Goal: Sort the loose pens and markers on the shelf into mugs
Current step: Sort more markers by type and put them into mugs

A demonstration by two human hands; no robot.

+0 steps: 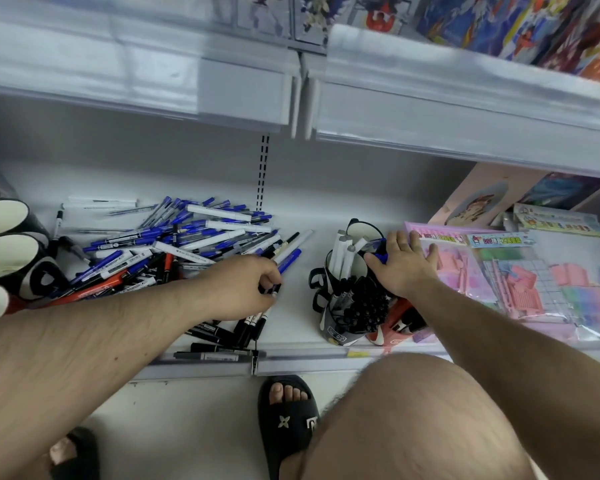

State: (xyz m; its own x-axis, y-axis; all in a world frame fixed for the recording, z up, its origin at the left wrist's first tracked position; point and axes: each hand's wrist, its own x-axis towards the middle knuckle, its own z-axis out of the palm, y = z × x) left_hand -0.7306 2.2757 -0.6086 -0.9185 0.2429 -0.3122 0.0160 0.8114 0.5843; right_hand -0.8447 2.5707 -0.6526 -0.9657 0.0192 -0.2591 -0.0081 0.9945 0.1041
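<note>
I crouched before a white metal store shelf [326, 216], its back panel [187, 168] plain and pale, with a slotted upright [263, 171] running down the middle. Above me hung the upper shelf [465, 109], edged with a clear plastic price rail [136, 74] and stacked with colourful printed boxes [520, 26]. Pink packaged toy sets [520, 278] lay to the right. The floor [194, 427] under me was light and smooth, the lighting cool and even.
</note>
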